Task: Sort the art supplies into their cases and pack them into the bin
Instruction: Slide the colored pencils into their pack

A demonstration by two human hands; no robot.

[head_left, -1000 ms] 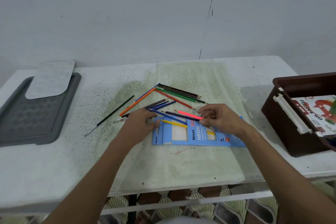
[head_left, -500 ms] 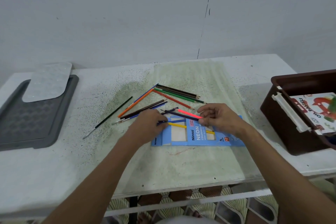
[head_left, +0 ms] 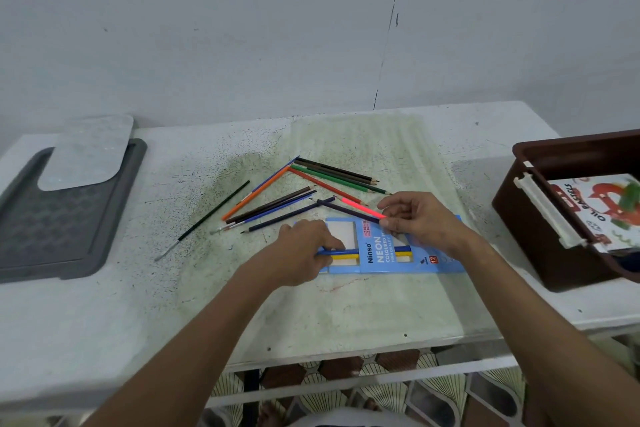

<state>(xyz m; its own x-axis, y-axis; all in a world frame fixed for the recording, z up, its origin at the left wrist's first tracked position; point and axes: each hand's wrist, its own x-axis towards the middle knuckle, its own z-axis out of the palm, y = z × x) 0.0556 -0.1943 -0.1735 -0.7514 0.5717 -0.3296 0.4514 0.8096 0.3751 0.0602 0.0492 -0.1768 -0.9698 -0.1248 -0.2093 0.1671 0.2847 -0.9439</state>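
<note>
Blue pencil (head_left: 334, 251) now slid into pencil case (head_left: 377, 250) beside yellow one | left hand (head_left: 304, 250) pinches its end | right hand (head_left: 420, 218) grips pink pencil (head_left: 362, 207) and a dark one over case; case's right end hidden | bin (head_left: 540, 218) far right, cut off

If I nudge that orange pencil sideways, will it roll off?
The orange pencil probably rolls a little: it looks slim and stiff. It lies mid-table, against other pencils, so it likely stops soon. Probably light, easily flicked.
</note>
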